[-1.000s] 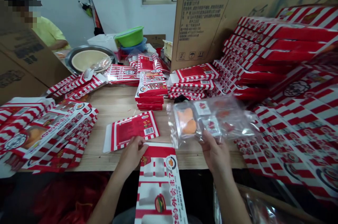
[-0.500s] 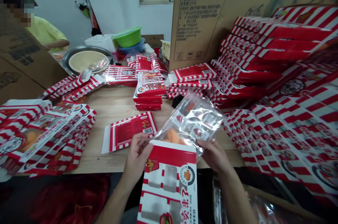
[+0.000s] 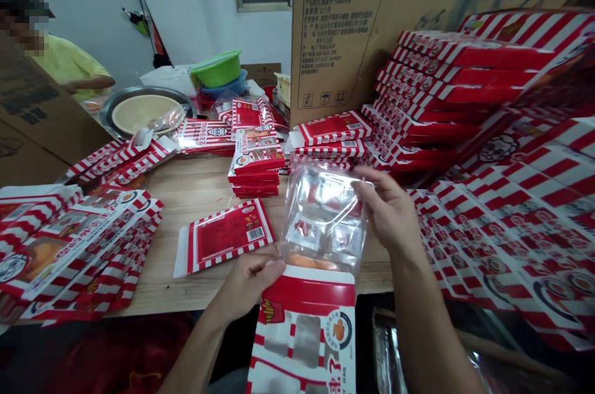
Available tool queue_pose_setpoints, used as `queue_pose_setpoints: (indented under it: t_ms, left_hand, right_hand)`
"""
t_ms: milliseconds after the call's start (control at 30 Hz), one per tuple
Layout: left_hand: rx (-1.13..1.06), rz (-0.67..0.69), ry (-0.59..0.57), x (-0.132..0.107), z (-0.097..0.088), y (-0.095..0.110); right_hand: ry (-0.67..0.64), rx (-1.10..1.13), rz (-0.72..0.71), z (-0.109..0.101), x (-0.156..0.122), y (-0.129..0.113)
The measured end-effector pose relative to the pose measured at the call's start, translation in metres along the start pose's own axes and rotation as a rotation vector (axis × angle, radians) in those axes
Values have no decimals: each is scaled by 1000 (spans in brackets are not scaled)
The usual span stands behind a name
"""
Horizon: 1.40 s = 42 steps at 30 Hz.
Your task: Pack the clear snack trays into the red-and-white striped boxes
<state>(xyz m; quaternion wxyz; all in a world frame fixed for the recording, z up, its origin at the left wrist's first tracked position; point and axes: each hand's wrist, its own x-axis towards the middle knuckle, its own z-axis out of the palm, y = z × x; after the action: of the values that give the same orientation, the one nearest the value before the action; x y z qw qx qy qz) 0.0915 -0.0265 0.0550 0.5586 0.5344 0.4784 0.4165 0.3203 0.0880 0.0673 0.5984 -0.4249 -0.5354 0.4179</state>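
Note:
My left hand (image 3: 251, 279) grips the open top edge of a red-and-white striped carton (image 3: 307, 332) that stands at the table's near edge. Its fingers are closed on the cardboard. My right hand (image 3: 388, 211) pinches the upper end of a clear plastic bag (image 3: 323, 220) holding orange and red-and-white toy pieces. The bag's lower end sits inside the carton's mouth. A flat carton (image 3: 223, 242) lies on the wooden table (image 3: 195, 186) just left of my hands.
Flat striped cartons are heaped at the left (image 3: 69, 245) and stacked high at the right (image 3: 465, 90). A small pile of filled boxes (image 3: 255, 161) stands mid-table. A big cardboard box (image 3: 362, 22) rises behind. A person in yellow (image 3: 69, 69) sits far left near basins (image 3: 149, 112).
My right hand has moved from the bag's bottom to its top and the bag has turned upright. Its lower end has gone further into the carton, which my left hand holds open.

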Motion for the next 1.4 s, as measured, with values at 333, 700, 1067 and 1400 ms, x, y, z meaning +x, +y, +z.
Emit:
queue_pose_setpoints:
  t_ms: [333,700,1067,1400]
  left_hand:
    - [6,36,310,-6,3,-34]
    - [169,-94,214,-6,6,-47]
    - [1079,-232,491,-41,-125,-97]
    - [423,-8,1339,-79,-106,37]
  right_hand:
    - [-584,-119,170,-15,-14,12]
    - [-1052,94,505,-13,-80,24]
    - [-179,-125,421,5,-52,96]
    - [384,-502,9,-29,-117,107]
